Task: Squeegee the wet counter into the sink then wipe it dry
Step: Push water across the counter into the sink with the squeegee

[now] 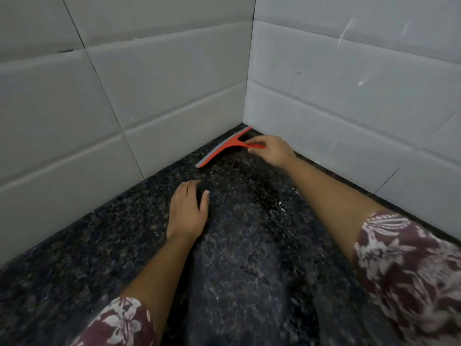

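A red squeegee (pixel 224 148) with a grey rubber blade lies against the back wall in the far corner of the dark speckled granite counter (pixel 99 258). My right hand (pixel 273 151) grips its red handle, arm stretched out over the counter. Flat on the counter nearer to me rests my left hand (pixel 188 211), fingers apart and holding nothing. Water glistens on the counter (pixel 287 206) beside my right forearm. No sink is in view.
White tiled walls meet in a corner (pixel 249 96) right behind the squeegee, closing off the counter at the back and on the right. Both my sleeves are maroon with a white floral print.
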